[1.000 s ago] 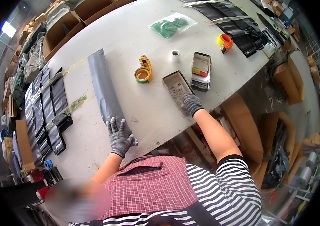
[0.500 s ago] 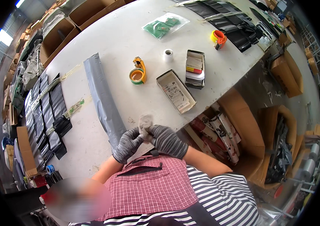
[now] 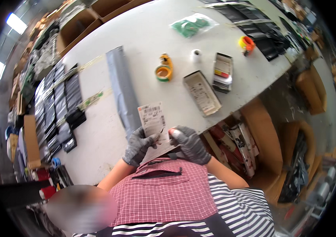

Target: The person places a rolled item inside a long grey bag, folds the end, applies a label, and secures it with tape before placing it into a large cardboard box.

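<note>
A white printed label (image 3: 152, 118) stands upright between my hands, just above the table's near edge. My left hand (image 3: 138, 146), in a grey knit glove, grips its lower part with the thumb across the front. To the right of the label is my gloved right hand (image 3: 191, 144), apart from it by a small gap. Its thumb and forefinger are pinched together, bare fingertips showing; whatever they hold, if anything, is hidden. Behind the label lies a long grey plastic-wrapped package (image 3: 122, 87), its lower end near my left hand.
On the white table (image 3: 96, 146) are a tape dispenser (image 3: 164, 71), a small white roll (image 3: 196, 55), two open boxes (image 3: 202, 93) (image 3: 223, 71), an orange tape dispenser (image 3: 247, 45) and a bag of green items (image 3: 192, 26). Black packages (image 3: 59, 102) lie left. A carton (image 3: 260, 138) stands below the right edge.
My hands were together on a crumpled-looking whitish piece; now they are apart and the label shows flat in the left. The view has shifted, so the table's things appear farther right.
</note>
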`<state>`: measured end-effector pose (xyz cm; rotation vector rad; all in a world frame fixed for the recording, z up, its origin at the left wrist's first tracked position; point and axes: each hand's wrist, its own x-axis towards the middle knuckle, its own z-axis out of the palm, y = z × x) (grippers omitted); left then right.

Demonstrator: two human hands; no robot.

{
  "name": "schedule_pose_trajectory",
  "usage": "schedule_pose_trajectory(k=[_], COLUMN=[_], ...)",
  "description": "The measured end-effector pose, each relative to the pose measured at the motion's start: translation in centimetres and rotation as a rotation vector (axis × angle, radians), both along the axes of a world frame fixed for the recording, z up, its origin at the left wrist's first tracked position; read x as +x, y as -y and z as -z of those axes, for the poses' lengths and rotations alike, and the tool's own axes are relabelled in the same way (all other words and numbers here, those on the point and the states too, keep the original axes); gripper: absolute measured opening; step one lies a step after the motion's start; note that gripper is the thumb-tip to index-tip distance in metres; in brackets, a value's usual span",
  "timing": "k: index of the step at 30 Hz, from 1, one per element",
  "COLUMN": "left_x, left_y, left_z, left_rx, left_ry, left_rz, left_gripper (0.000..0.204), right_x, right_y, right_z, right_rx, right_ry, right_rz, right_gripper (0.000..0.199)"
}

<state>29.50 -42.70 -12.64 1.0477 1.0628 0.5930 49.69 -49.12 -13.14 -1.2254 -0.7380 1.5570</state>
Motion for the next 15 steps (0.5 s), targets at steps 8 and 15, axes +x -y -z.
schedule_pose_trajectory(k=[8,15], left_x=[-2.4,-3.8], left_y=[0.4,0.6], left_z=[-0.6,-0.9], left_rx=[-0.015,-0.022], left_ry=[0.081,0.063], left_rz=[-0.123,-0.117], left_gripper=[0.033,0.034], right_x=[-1.4,-3.1], right_y=[0.3,0.2], right_z=[-0.9,-0.3], right_rx=[-0.092,-0.023], right_ry=[-0.125,-0.050], right_rz=[-0.159,-0.157], right_gripper=[0.025,0.019])
